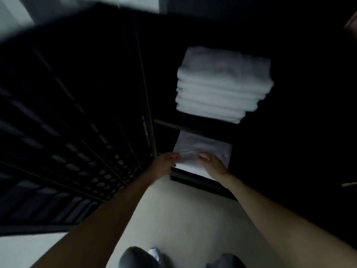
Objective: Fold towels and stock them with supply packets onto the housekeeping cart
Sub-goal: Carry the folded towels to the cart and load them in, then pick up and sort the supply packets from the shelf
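A stack of several folded white towels (222,84) sits on an upper shelf of the dark housekeeping cart (197,181). Below it, on the lower shelf, lies a flat white folded item (204,146), cloth or packet, too blurred to tell. My left hand (166,161) grips its near left edge. My right hand (211,163) holds its near middle, fingers curled over the edge. Both arms reach forward and down from the bottom of the frame.
A tall dark slatted panel (67,132) stands close on the left. The pale floor (183,219) lies under my arms, and my shoes (141,258) show at the bottom edge. The right side is dark.
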### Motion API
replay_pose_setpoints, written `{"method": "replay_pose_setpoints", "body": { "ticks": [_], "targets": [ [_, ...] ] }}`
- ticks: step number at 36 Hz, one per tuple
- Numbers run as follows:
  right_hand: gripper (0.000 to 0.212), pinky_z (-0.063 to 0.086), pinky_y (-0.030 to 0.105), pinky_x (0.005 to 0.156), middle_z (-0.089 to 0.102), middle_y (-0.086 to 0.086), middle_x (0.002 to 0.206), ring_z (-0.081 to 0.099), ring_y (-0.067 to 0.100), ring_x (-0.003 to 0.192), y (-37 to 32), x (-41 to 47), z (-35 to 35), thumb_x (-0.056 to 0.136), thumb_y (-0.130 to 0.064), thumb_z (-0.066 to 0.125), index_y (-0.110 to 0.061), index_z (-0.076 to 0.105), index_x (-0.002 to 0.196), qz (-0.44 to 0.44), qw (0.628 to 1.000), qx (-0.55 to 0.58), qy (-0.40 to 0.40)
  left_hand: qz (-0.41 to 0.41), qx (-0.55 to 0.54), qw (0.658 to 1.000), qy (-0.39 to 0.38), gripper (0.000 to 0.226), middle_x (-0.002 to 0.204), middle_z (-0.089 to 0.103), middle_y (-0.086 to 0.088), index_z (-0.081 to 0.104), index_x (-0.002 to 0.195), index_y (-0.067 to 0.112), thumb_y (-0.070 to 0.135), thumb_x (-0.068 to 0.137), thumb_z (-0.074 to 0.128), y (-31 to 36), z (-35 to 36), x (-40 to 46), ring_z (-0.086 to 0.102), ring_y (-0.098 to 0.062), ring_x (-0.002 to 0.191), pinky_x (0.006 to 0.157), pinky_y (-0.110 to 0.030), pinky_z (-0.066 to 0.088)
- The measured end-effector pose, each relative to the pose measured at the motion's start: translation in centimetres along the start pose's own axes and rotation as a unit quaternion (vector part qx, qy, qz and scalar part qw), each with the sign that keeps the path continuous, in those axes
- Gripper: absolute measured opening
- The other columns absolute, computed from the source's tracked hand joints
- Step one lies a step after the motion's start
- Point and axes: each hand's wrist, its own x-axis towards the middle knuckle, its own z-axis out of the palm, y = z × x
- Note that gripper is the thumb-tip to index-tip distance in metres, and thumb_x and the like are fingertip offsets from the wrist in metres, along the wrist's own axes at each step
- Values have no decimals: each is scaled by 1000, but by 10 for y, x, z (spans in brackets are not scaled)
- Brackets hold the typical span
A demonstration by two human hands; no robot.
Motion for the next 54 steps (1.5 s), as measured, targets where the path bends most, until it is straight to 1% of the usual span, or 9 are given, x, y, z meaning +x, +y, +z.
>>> {"method": "replay_pose_setpoints", "body": {
  "ticks": [4,6,10,13,19,34,42,48,54],
  "targets": [
    [31,39,8,89,59,-10,121,53,3,110,-75,-65,-27,100,-27,54,-17,62,129,-19,998,59,-9,-15,-77,997,26,33,112,63,-14,59,131,2,14,101,55,52,-13,-84,58,-20,92,76,-25,47],
    [34,42,27,106,59,1,133,54,12,120,-107,-95,-37,101,-22,53,-11,59,133,-19,993,113,-16,-9,-111,993,45,30,115,65,-17,62,128,3,10,100,54,79,-16,-124,61,-22,95,83,-32,48],
    [20,53,31,80,65,18,126,65,17,94,-166,-148,-44,103,-17,50,-14,65,114,-26,973,221,-62,53,-179,979,85,24,118,69,-18,67,118,10,8,99,53,130,-17,-201,63,-27,107,89,-35,50],
    [28,56,45,91,70,17,117,69,27,102,-203,-181,-53,103,-24,50,-11,65,123,-53,952,286,-97,100,-207,968,106,24,117,71,-17,68,120,9,13,101,54,157,-17,-244,66,-23,106,91,-32,52],
    [31,57,39,89,73,-1,113,69,16,108,-253,-233,-60,104,-33,44,-23,70,119,-191,937,265,-123,166,-211,952,145,29,120,72,-7,69,125,13,16,101,53,178,-29,-304,66,-21,116,104,-39,51],
    [34,58,26,84,72,-13,112,66,4,109,-312,-287,3,96,-43,48,-30,67,120,-267,918,222,-192,216,-223,908,281,31,122,71,-7,68,128,19,19,99,57,152,-72,-386,65,-27,117,108,-53,45],
    [25,57,27,87,73,-8,109,69,8,104,-407,-279,66,101,-26,55,-25,68,122,-316,909,204,-181,267,-209,882,328,32,116,74,0,68,127,19,15,96,60,178,-167,-405,69,-19,111,102,-44,52],
    [26,58,33,89,73,-7,112,68,11,106,-481,-269,137,100,-31,55,-28,69,122,-337,904,191,-180,290,-214,864,353,45,122,72,2,67,128,18,32,86,62,174,-266,-411,66,-19,116,102,-43,51],
    [26,61,40,81,74,-1,110,69,15,105,-531,-253,197,99,-26,54,-19,72,116,-328,900,203,-205,278,-243,849,378,34,115,74,-3,73,118,17,29,90,59,152,-348,-411,69,-21,111,93,-41,58]
  ]
}}
